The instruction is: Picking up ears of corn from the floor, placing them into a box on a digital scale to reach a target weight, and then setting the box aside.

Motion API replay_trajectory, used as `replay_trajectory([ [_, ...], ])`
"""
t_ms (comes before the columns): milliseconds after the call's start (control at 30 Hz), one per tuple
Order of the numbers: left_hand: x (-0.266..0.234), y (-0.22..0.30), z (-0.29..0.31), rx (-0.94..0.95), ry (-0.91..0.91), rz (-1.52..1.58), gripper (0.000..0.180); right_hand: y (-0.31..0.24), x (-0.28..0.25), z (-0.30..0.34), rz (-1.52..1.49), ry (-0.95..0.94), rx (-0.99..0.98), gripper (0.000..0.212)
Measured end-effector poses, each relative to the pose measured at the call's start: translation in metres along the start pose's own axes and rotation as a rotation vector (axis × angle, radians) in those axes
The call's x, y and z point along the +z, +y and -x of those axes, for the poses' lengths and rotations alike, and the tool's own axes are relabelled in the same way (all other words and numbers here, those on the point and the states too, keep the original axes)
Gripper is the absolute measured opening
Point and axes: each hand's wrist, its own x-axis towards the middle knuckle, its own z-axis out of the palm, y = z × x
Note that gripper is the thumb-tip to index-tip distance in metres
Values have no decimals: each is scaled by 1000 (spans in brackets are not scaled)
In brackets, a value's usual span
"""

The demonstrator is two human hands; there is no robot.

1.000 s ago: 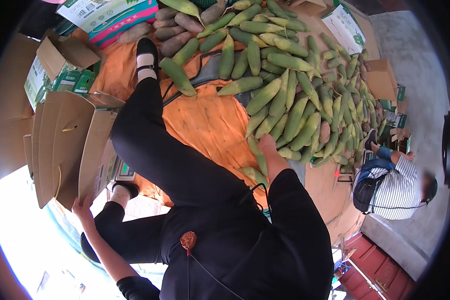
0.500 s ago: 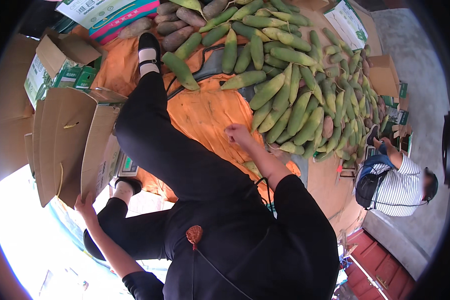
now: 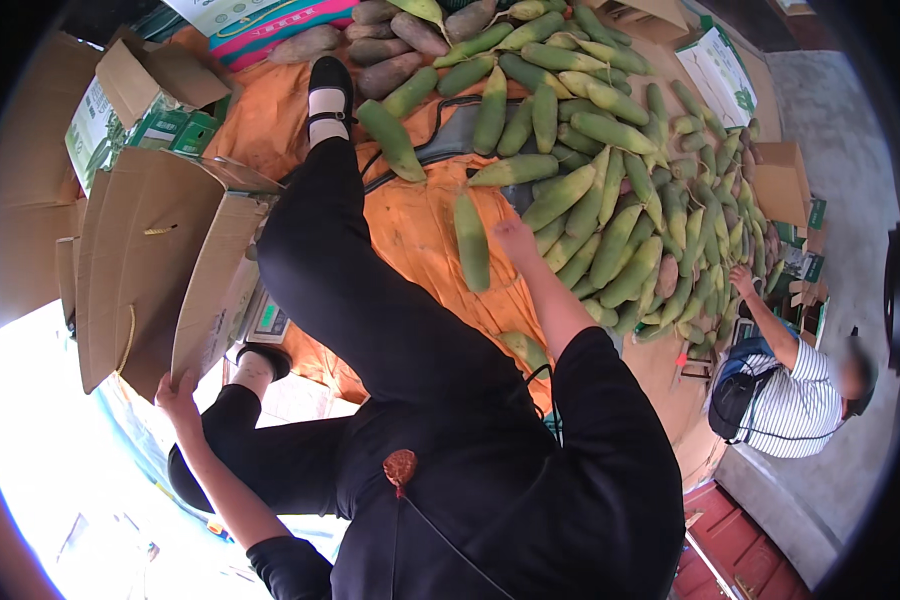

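At the left, my left hand (image 3: 177, 395) is closed on the lower edge of an open cardboard box (image 3: 142, 270) with yellow cord handles. The box stands beside a scale (image 3: 268, 316) with a lit green display. My right hand (image 3: 515, 240) is curled into a fist above the orange cloth (image 3: 410, 225), at the near left edge of a large heap of green radishes (image 3: 610, 230). Nothing shows in its fingers. Just left of it, seemingly apart from it, is a single green radish (image 3: 472, 242). Another radish (image 3: 523, 350) lies nearer to me on the cloth.
Reddish-brown roots (image 3: 385, 75) lie at the far edge beside a pink and teal box (image 3: 280, 30). Green and white cartons (image 3: 135, 115) stand far left. At right, a person in a striped shirt (image 3: 795, 390) reaches to the heap. My legs straddle the cloth.
My right hand has moved up and slightly right, still curled. A single green radish now shows on the cloth's area beside it. The person at right has stretched an arm toward the heap.
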Motion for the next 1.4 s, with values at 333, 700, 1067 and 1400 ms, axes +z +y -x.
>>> replay_trajectory([
  [333,-4,2,10,-13,40,-53,20,-23,49,33,133,-80,166,65],
  [700,0,24,16,36,32,-89,21,-82,10,16,52,-112,70,65],
  [1067,-2,-37,5,176,134,-94,21,-457,-36,95,-50,-40,-1221,57],
  [1400,8,5,11,91,-5,-71,25,-539,168,158,821,-606,-1264,36],
])
